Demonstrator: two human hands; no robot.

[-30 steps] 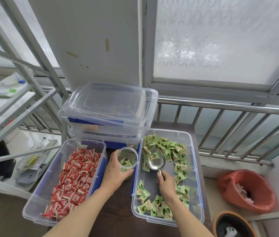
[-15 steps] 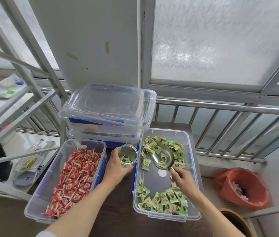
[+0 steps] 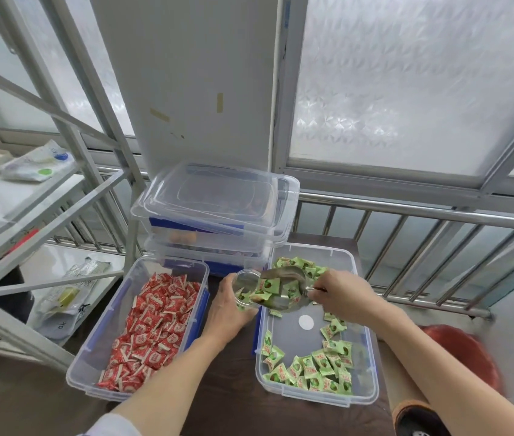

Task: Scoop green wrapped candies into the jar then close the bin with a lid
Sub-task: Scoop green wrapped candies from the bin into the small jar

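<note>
Green candies [image 3: 268,286] are tipped from a scoop [image 3: 284,289] gripped by the right hand [image 3: 340,294] into the jar [image 3: 244,289] grasped by the left hand [image 3: 229,309]; a slow, steady pour would limit spills.

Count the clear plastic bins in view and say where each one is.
4. The red-candy bin at left, the green-candy bin at right, and two lidded bins stacked behind them: upper, lower. Others may be hidden.

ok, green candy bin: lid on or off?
Off. The green candy bin is open-topped, the metal scoop is over it, and no lid sits on it.
</note>
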